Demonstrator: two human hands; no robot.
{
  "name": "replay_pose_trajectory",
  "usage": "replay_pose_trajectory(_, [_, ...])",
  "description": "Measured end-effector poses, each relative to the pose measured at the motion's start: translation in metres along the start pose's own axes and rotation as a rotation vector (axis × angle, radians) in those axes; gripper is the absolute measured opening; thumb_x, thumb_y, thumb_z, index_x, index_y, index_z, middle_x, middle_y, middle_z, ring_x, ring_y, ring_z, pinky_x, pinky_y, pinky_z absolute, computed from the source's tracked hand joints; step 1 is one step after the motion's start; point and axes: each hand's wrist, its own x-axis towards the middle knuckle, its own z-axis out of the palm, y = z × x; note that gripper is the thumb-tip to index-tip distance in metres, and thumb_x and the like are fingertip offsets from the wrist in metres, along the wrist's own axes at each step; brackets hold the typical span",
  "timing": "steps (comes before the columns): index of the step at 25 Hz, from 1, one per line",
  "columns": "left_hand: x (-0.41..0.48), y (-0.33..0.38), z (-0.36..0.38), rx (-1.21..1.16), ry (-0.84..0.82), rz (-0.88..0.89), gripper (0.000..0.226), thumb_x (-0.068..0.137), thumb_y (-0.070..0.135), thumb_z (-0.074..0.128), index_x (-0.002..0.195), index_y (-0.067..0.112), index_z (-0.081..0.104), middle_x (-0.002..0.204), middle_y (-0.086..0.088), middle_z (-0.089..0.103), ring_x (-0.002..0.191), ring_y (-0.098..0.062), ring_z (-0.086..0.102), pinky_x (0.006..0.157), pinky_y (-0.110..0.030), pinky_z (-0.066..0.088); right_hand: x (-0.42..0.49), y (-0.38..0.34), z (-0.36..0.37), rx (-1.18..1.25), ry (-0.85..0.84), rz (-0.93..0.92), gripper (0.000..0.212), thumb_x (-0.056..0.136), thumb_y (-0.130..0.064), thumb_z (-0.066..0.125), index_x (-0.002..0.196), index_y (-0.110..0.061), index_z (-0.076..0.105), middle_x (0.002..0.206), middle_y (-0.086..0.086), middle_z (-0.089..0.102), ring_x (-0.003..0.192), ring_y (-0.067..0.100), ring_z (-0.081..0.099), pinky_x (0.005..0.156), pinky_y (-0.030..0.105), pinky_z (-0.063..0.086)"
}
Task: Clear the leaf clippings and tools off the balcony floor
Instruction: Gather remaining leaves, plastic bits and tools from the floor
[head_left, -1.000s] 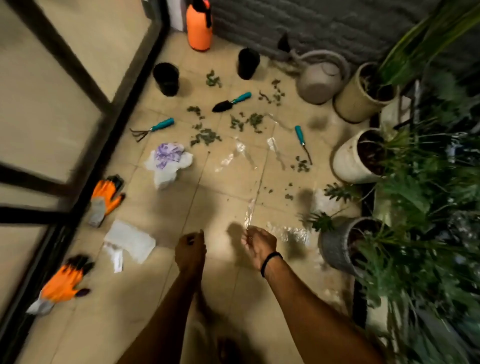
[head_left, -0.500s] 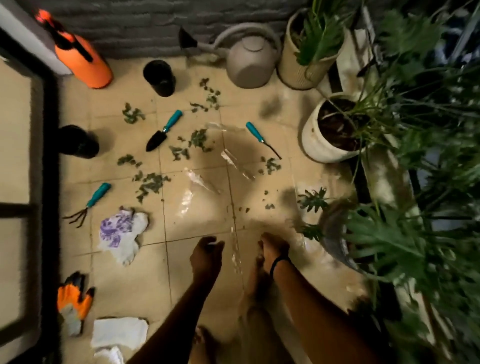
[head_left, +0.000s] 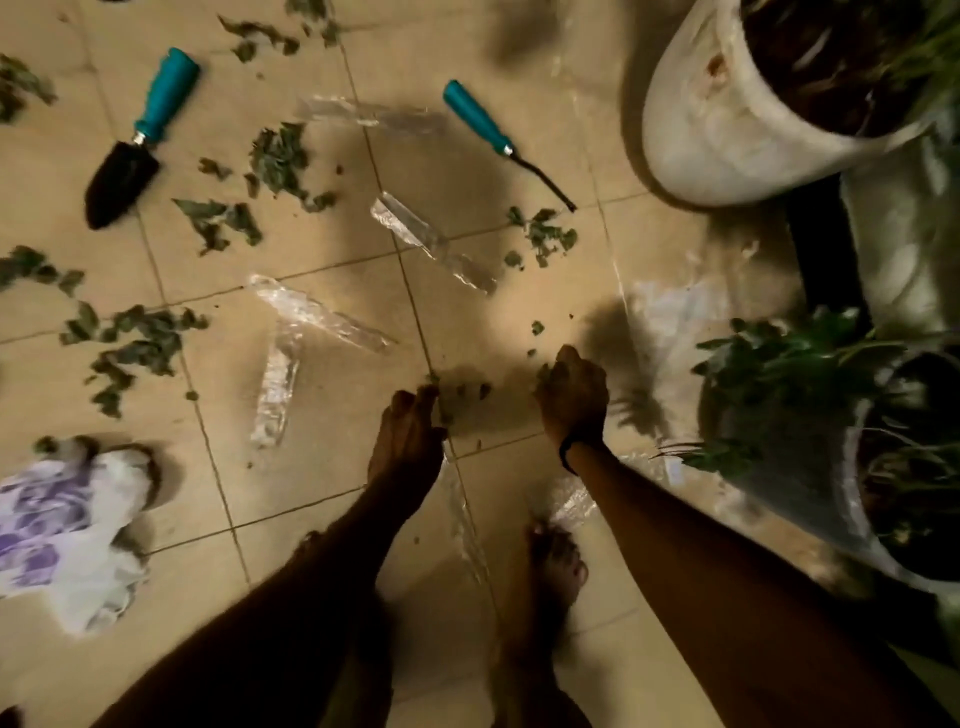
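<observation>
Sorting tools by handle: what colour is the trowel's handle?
Teal, on the black-bladed trowel; clearest in the head view.

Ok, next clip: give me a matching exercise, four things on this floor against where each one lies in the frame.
Things:
1. trowel
2. weeder
3. pot
4. cloth

Places:
A. lower left, cut by the frame edge
B. top right, soil inside
C. top left, black blade pointing down-left
D. top centre, thin dark shaft pointing down-right

Pairs: 1-C, 2-D, 3-B, 4-A
</observation>
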Motion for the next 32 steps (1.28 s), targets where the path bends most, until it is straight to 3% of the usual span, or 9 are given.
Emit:
replay_pose_trajectory(8, [0.031, 0.022, 0.032, 0.092, -0.038, 0.159, 0.055, 0.097, 0.037, 0.057, 0.148, 0.026, 0.039, 0.131, -0.007, 0.040, 0.115, -0.029, 0.040, 0.087, -0.039, 0.047, -0.001, 0.000, 0.024, 0.028, 0.137, -0.126, 0.015, 0.089, -0.005, 0.061, 0.099, -0.008, 0.070, 0.103, 0.014, 0.062, 0.099, 0.030, 0.057, 0.087, 0.037, 0.047])
replay_pose_trajectory(11, [0.048, 0.030, 0.040, 0.121, -0.038, 0.166, 0.045, 0.098, 0.027, 0.056, 0.141, 0.020, 0.046, 0.129, -0.011, 0.042, 0.114, -0.035, 0.044, 0.087, -0.044, 0.050, 0.018, -0.021, 0.014, 0.155, 0.138, 0.030, 0.017, 0.091, -0.005, 0.059, 0.105, -0.003, 0.067, 0.115, 0.017, 0.054, 0.099, 0.030, 0.057, 0.083, 0.017, 0.036])
replay_pose_trajectory(14, [0.053, 0.031, 0.045, 0.135, -0.008, 0.170, 0.027, 0.101, 0.015, 0.048, 0.127, 0.013, 0.054, 0.123, -0.014, 0.048, 0.108, -0.035, 0.049, 0.081, -0.043, 0.049, 0.035, -0.033, 0.014, 0.108, 0.052, -0.090, 0.039, 0.092, -0.008, 0.060, 0.131, -0.010, 0.054, 0.132, 0.014, 0.045, 0.109, 0.013, 0.049, 0.089, 0.009, 0.035])
replay_pose_trajectory(16, [0.052, 0.032, 0.046, 0.141, 0.008, 0.182, 0.022, 0.103, 0.017, 0.043, 0.121, 0.013, 0.055, 0.118, -0.011, 0.049, 0.103, -0.031, 0.050, 0.075, -0.039, 0.050, 0.046, -0.031, 0.017, 0.080, 0.010, -0.217, 0.036, 0.092, -0.014, 0.062, 0.127, -0.019, 0.056, 0.130, 0.009, 0.048, 0.105, 0.006, 0.052, 0.090, 0.016, 0.045])
replay_pose_trajectory(18, [0.053, 0.034, 0.043, 0.074, 0.011, 0.138, 0.023, 0.103, 0.022, 0.040, 0.117, 0.014, 0.057, 0.114, -0.010, 0.052, 0.101, -0.029, 0.052, 0.074, -0.037, 0.049, 0.050, -0.030, 0.014, -0.029, 0.017, -0.322, 0.008, 0.095, -0.020, 0.058, 0.102, -0.018, 0.060, 0.103, -0.002, 0.056, 0.084, -0.004, 0.055, 0.076, 0.022, 0.050])
replay_pose_trajectory(20, [0.058, 0.036, 0.036, -0.017, 0.050, 0.060, 0.022, 0.104, 0.026, 0.040, 0.115, 0.017, 0.056, 0.109, -0.006, 0.052, 0.096, -0.026, 0.054, 0.067, -0.026, 0.045, 0.053, -0.032, 0.011, -0.036, 0.031, -0.360, 0.012, 0.095, -0.017, 0.054, 0.091, -0.010, 0.062, 0.085, 0.002, 0.057, 0.074, 0.004, 0.053, 0.074, 0.030, 0.048])
replay_pose_trajectory(24, [0.090, 0.053, 0.016, -0.069, 0.244, 0.055, 0.008, 0.099, 0.009, 0.050, 0.105, 0.008, 0.055, 0.095, -0.008, 0.055, 0.078, -0.011, 0.041, 0.053, -0.011, 0.023, 0.080, -0.035, 0.007, 0.087, 0.239, -0.249, 0.012, 0.086, -0.006, 0.059, 0.092, -0.006, 0.069, 0.091, 0.010, 0.064, 0.087, 0.019, 0.057, 0.077, 0.027, 0.047])
replay_pose_trajectory(29, [0.154, 0.085, -0.016, -0.094, 0.308, 0.182, 0.041, 0.081, -0.014, 0.052, 0.117, 0.004, 0.057, 0.112, -0.015, 0.060, 0.091, -0.016, 0.052, 0.062, -0.007, 0.039, 0.145, -0.063, -0.028, 0.116, 0.151, -0.190, 0.030, 0.092, -0.013, 0.055, 0.122, -0.012, 0.061, 0.117, 0.010, 0.056, 0.102, 0.019, 0.054, 0.092, 0.021, 0.044])
replay_pose_trajectory(32, [0.196, 0.100, -0.025, -0.032, 0.266, 0.201, 0.046, 0.087, 0.003, 0.052, 0.133, 0.006, 0.047, 0.118, -0.020, 0.059, 0.105, -0.036, 0.055, 0.081, -0.037, 0.049, 0.166, -0.065, -0.025, -0.096, -0.014, -0.259, 0.044, 0.094, -0.008, 0.050, 0.137, -0.015, 0.053, 0.127, 0.017, 0.050, 0.110, 0.029, 0.051, 0.091, 0.029, 0.039])
